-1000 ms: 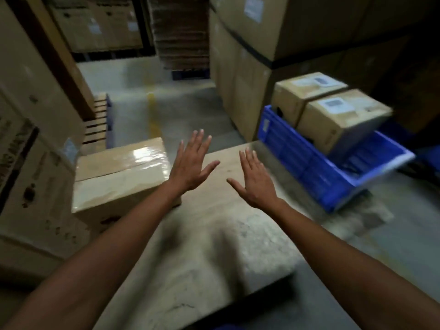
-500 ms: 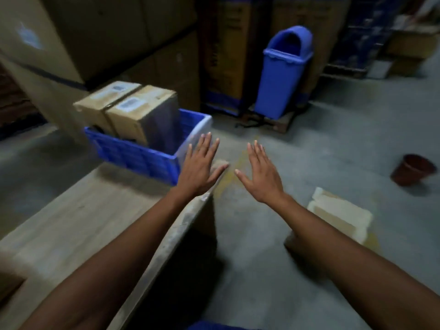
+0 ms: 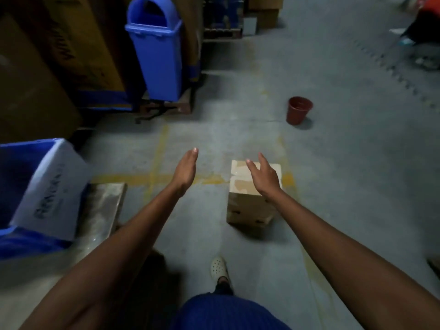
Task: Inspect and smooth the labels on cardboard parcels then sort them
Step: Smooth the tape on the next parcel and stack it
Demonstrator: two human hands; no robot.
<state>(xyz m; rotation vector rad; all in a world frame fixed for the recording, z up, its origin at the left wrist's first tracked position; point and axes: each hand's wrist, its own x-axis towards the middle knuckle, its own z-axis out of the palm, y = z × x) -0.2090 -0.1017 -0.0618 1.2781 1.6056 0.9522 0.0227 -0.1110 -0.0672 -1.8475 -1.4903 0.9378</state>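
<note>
On concrete floor (image 3: 345,177): taped cardboard parcel (image 3: 245,206), upright.
Left hand (image 3: 186,173): fingers straight, together, empty.
Right hand (image 3: 264,177): fingers spread, over parcel.

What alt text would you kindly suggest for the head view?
Two bare arms reach out, left hand and right hand open, toward a taped cardboard parcel on the grey floor. A blue bin and a brown pot stand beyond, a blue crate at left.

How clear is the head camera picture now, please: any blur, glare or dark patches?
Head view: dim, darkest at the cartons upper left; the crate at left and the right edge are smeared by motion blur; the box, left hand and right hand are fairly sharp; little glare.
</note>
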